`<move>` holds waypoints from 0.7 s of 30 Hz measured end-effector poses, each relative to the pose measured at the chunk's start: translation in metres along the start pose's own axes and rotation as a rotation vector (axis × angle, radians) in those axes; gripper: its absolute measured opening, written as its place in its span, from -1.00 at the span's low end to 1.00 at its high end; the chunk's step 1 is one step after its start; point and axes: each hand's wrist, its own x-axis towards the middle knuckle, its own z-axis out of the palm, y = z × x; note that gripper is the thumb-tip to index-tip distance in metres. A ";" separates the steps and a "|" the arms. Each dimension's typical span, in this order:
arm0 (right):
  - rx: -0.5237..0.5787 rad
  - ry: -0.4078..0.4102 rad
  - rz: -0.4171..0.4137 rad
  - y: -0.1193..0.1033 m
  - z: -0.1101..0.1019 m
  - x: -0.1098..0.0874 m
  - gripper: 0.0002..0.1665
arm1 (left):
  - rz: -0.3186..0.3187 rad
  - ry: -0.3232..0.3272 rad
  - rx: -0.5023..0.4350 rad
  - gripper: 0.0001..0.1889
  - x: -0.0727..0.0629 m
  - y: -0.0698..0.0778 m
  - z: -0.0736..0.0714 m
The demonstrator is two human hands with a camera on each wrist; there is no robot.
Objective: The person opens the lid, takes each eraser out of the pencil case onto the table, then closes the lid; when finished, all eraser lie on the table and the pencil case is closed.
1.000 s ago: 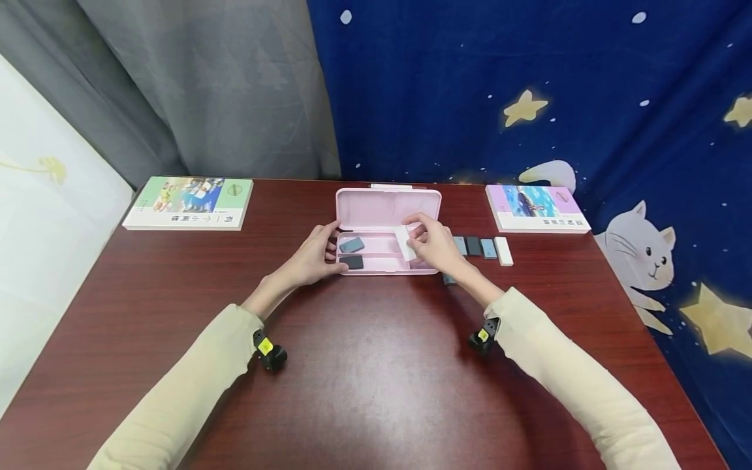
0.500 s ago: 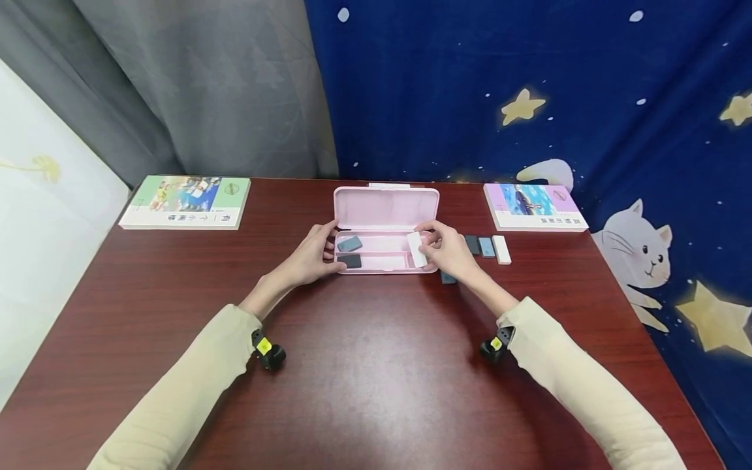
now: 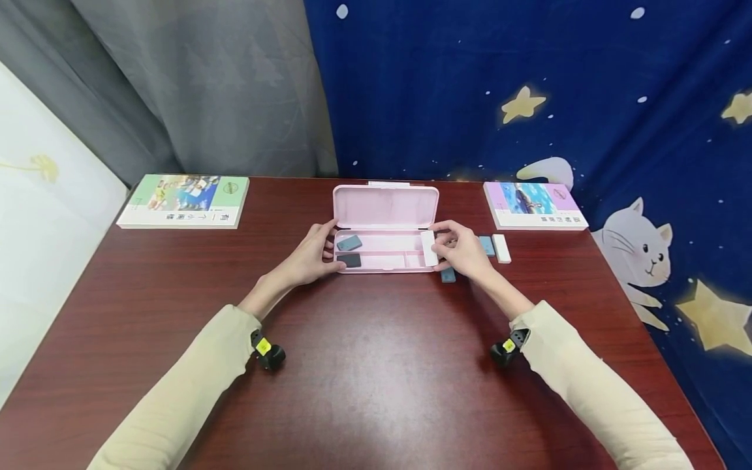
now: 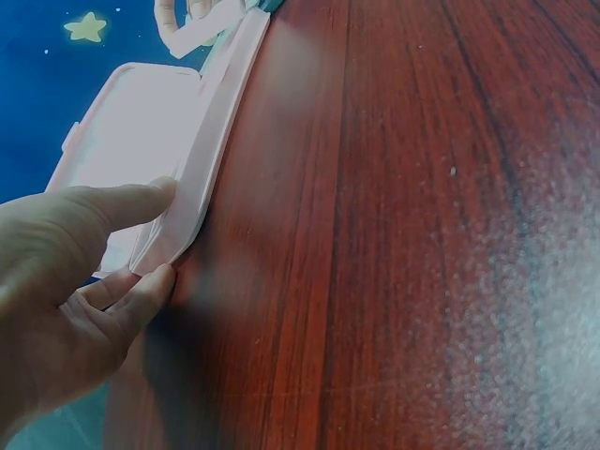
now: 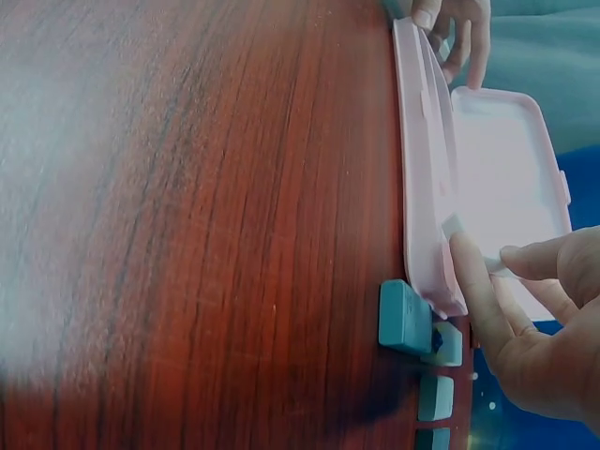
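Observation:
A pink pencil case (image 3: 385, 268) lies on the table with its lid (image 3: 384, 206) raised at the back. My left hand (image 3: 308, 258) grips the left end of the case, thumb at the front corner and fingers toward the back. At the right end, my right hand (image 3: 464, 251) pinches a white eraser (image 3: 429, 249) that stands across the compartments. In the right wrist view this eraser (image 5: 454, 225) is mostly hidden behind the fingers. Inside the case on the left are a blue-grey eraser (image 3: 349, 243) in the back compartment and a black eraser (image 3: 350, 260) in the front one.
Right of the case are a blue-grey eraser (image 3: 448, 275) near its front corner, a blue eraser (image 3: 486, 246) and another white eraser (image 3: 502, 249); my right hand covers others there. A green-edged book (image 3: 185, 202) lies back left, a purple-edged book (image 3: 534, 206) back right.
My right hand has moved right along the case with the white eraser, from past the middle to the right end. My left hand has stayed at the left end.

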 end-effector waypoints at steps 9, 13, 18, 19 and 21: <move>0.041 -0.004 0.026 -0.003 -0.008 -0.006 -0.54 | 0.005 0.000 -0.013 -0.03 0.000 -0.001 0.000; 0.051 0.000 0.050 0.002 -0.013 -0.009 -0.53 | 0.008 -0.002 -0.008 -0.03 -0.002 -0.001 0.000; 0.058 0.012 0.073 0.013 -0.022 -0.014 -0.54 | 0.014 0.000 -0.011 -0.04 -0.001 -0.002 0.000; 0.063 0.014 0.079 0.014 -0.024 -0.014 -0.53 | 0.015 0.000 -0.012 -0.04 -0.001 -0.003 0.000; 0.069 0.015 0.088 0.016 -0.027 -0.016 -0.52 | 0.012 0.000 -0.013 -0.04 -0.001 -0.003 0.000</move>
